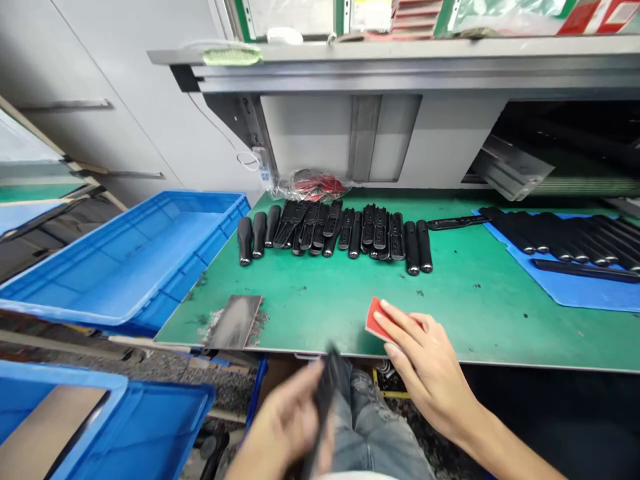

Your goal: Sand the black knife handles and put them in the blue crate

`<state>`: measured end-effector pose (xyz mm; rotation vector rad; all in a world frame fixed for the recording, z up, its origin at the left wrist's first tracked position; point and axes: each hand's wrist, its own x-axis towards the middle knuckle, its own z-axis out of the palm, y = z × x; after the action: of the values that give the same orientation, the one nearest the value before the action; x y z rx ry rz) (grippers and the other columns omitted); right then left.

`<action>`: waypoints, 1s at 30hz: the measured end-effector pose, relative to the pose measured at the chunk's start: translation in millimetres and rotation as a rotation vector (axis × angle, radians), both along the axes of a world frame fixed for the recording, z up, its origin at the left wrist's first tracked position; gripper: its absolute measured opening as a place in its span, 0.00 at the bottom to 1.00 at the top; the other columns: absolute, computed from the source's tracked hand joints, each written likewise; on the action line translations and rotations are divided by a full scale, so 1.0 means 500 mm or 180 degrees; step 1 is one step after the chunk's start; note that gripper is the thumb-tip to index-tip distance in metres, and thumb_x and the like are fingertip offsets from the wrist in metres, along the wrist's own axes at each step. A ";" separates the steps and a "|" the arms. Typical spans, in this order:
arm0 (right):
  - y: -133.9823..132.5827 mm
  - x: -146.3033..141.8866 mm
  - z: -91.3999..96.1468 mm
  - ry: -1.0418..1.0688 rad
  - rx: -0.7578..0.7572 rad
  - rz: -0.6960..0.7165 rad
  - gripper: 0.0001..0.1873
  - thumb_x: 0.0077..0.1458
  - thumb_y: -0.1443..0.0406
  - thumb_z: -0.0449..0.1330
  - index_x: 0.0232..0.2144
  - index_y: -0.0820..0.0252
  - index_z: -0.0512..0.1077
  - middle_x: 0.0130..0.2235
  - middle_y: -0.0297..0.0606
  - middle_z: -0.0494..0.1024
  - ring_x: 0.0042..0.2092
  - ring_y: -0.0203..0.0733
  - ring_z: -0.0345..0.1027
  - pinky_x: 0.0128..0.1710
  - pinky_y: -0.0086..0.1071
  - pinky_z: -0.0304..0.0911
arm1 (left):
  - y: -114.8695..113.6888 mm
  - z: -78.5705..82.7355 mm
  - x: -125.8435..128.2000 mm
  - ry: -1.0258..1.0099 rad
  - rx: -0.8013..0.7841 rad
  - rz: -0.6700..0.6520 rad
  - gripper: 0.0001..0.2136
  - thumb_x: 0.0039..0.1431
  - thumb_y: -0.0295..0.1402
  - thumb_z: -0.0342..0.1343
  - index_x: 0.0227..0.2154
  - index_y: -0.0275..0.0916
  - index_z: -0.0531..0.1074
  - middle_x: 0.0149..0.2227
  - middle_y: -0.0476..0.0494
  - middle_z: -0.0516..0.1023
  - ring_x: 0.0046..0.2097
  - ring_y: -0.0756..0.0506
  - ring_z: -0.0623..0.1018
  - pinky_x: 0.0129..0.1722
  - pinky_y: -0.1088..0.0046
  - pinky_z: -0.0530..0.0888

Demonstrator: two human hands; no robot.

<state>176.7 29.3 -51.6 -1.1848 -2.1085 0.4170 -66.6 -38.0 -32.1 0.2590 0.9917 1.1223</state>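
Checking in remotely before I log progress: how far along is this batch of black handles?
Hard to tell for sure, but the black pieces lined up on the blue cloth look finished. In hand: the left hand holds a black piece, while the right hand rests on a red sanding pad. The row of black handles on the green mat looks still to do.

A grey metal shelf [350, 67] runs above the green workbench [475, 320], beside grey cabinets [110, 140] and blue crates [185, 267].
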 end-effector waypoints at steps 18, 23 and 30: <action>-0.118 -0.085 -0.016 0.6429 -0.4092 0.0111 0.14 0.54 0.69 0.73 0.43 0.61 0.79 0.39 0.36 0.74 0.36 0.34 0.67 0.32 0.21 0.69 | 0.150 0.073 0.087 -0.2407 0.0059 0.1672 0.15 0.69 0.28 0.40 0.24 0.41 0.53 0.17 0.59 0.57 0.16 0.59 0.61 0.19 0.86 0.64; -0.127 -0.074 -0.001 0.5886 -0.3315 -0.0035 0.07 0.61 0.64 0.69 0.41 0.59 0.78 0.36 0.35 0.75 0.27 0.32 0.68 0.26 0.21 0.70 | 0.155 0.076 0.106 -0.2368 -0.0143 0.1724 0.15 0.68 0.28 0.41 0.24 0.42 0.51 0.16 0.59 0.57 0.15 0.60 0.60 0.17 0.87 0.62; -0.160 -0.078 0.047 0.4558 -0.2560 -0.0598 0.47 0.58 0.59 0.74 0.67 0.25 0.52 0.30 0.27 0.77 0.13 0.30 0.61 0.11 0.20 0.59 | 0.151 0.087 0.121 -0.2161 -0.0138 0.1693 0.14 0.66 0.27 0.41 0.23 0.42 0.50 0.16 0.60 0.56 0.14 0.60 0.59 0.16 0.87 0.61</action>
<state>137.8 -50.8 -28.2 -0.9160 -0.5532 1.5320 -5.9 37.4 11.6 -0.4311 0.4737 1.5236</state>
